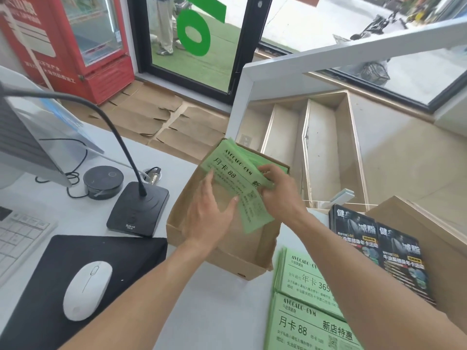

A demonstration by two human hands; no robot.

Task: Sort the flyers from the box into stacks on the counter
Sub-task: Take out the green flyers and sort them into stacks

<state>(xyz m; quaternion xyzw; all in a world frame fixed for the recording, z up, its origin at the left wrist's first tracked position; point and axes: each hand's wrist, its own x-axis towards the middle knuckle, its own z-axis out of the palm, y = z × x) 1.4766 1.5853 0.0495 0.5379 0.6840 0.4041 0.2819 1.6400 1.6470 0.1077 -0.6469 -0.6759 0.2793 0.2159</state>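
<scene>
At far left on the white tabletop [214,311]: keyboard corner [20,236], black mouse pad [75,286] carrying a white mouse [87,290], then a gooseneck microphone on a black base [137,210] with a round black puck [103,181] behind it.

Centre: open brown cardboard box [227,263], sitting on the tabletop. Both hands are over it. Left hand [209,215] hovers inside the box mouth, fingers mostly straight and loosely together, thumb spread out to the right; fingertips touch the underside or lower edge of a green flyer bundle [235,170]. Right hand [280,190] pinches the bundle's right end, fingers curled over the top sheets. Bundle is tilted, held above the box's far half, printed face up.

Right of the box, near edge: two green flyer stacks lie flat on the tabletop, one [308,281] behind the other [310,327], partly hidden by the right forearm. Further right, black flyers [379,248] in two side-by-side stacks lean against a second cardboard box [429,223].
</scene>
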